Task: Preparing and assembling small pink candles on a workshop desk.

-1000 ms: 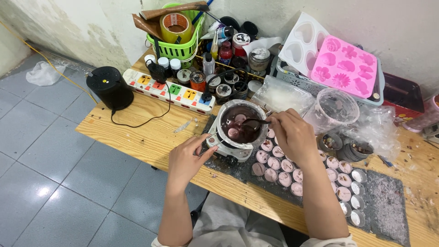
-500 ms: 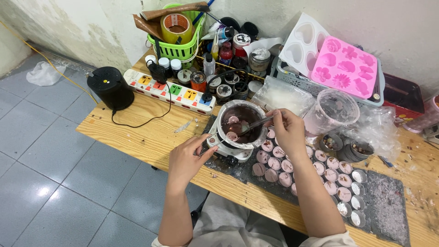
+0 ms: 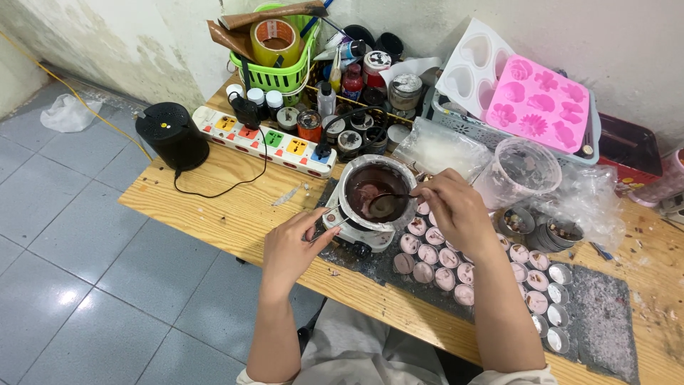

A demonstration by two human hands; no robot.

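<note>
Spoon [image 3: 385, 204] now level over the melting pot [image 3: 375, 191], bowl loaded.
Right hand [image 3: 456, 207] has closed on its handle and lowered; left hand [image 3: 292, 246] still pinches the pot's handle [image 3: 329, 227].

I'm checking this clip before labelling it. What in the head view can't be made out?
- Head view: the small cups under the right hand and forearm are partly covered, so no count.
- What the left hand grips by the pot is mostly hidden by its fingers.
- The spoon bowl's load is too small to judge.
- The red box and pink item at the right edge are cut off.
</note>
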